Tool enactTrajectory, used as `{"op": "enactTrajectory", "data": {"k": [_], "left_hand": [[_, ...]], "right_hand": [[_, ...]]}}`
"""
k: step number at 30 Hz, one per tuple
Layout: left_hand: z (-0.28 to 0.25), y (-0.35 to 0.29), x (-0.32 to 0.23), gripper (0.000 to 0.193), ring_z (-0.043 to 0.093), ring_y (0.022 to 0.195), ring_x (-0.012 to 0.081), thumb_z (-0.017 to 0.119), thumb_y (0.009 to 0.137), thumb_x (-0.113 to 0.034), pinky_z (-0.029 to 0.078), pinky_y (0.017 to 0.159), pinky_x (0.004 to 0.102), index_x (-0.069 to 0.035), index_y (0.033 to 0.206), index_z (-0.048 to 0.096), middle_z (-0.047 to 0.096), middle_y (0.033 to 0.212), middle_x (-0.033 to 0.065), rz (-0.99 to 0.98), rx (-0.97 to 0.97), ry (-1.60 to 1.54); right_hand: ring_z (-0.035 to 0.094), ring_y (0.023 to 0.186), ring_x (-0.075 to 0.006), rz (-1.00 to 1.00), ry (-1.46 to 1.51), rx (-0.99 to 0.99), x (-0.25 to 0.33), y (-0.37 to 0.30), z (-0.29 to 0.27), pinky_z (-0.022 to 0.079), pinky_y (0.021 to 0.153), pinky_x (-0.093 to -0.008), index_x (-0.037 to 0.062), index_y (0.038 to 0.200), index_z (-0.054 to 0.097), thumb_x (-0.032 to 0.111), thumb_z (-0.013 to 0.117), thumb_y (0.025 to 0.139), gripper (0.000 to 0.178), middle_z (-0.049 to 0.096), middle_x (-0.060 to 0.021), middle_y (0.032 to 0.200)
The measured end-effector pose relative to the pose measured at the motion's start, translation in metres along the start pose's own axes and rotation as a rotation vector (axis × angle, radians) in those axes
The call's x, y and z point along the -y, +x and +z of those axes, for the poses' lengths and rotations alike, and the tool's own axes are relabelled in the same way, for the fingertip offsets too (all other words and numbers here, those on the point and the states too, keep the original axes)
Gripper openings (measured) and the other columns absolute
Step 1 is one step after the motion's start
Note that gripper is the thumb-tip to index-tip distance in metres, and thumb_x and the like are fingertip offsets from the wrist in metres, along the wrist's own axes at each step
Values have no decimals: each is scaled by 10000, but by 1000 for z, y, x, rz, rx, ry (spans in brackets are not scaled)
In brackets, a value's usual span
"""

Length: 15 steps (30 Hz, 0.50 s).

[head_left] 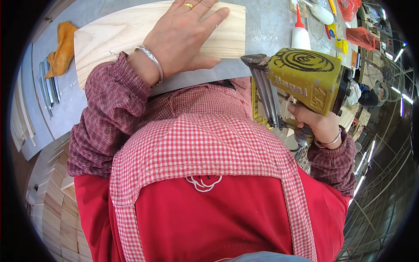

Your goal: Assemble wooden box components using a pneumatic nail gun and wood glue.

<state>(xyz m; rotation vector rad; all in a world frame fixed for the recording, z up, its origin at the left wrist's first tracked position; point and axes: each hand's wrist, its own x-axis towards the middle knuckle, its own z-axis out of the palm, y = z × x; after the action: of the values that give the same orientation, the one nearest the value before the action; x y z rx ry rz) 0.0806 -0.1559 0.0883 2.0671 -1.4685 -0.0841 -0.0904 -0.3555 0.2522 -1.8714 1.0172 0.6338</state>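
My left hand (181,39) lies flat on a pale wooden board (111,41), its fingers spread and pointing away from me. The board rests along the near edge of the grey worktable (266,30). My right hand (317,124) is wrapped round the handle of a yellow-green nail gun (305,78). The gun's nose points left, close to the board's near right corner; whether it touches the wood I cannot tell. Part of the handle is hidden behind my fingers.
A white glue bottle (300,38) with a red nozzle stands beyond the gun, near another white bottle (321,14) and red plastic bags (362,38). At left lie an orange cloth (63,46) and thin metal strips (49,89). Wooden pieces (61,214) are stacked at lower left.
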Motion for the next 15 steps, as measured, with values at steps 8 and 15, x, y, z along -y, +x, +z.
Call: {"op": "enactTrajectory", "data": {"k": [8, 15], "left_hand": [[2, 3, -1, 837, 406, 1194, 373, 739, 636, -446, 264, 1058, 426, 34, 1244, 421, 432, 1269, 261, 18, -32, 74], [-17, 5, -8, 830, 402, 1194, 385, 733, 651, -454, 267, 1055, 439, 30, 1250, 424, 418, 1276, 274, -11, 34, -20]], "right_hand": [[493, 477, -92, 107, -32, -16, -1, -2, 0, 384, 465, -203, 31, 823, 637, 145, 693, 736, 154, 583, -4, 626], [495, 485, -85, 114, -98, 0, -2, -4, 4, 382, 480, -195, 32, 815, 641, 190, 683, 757, 173, 568, 7, 585]]}}
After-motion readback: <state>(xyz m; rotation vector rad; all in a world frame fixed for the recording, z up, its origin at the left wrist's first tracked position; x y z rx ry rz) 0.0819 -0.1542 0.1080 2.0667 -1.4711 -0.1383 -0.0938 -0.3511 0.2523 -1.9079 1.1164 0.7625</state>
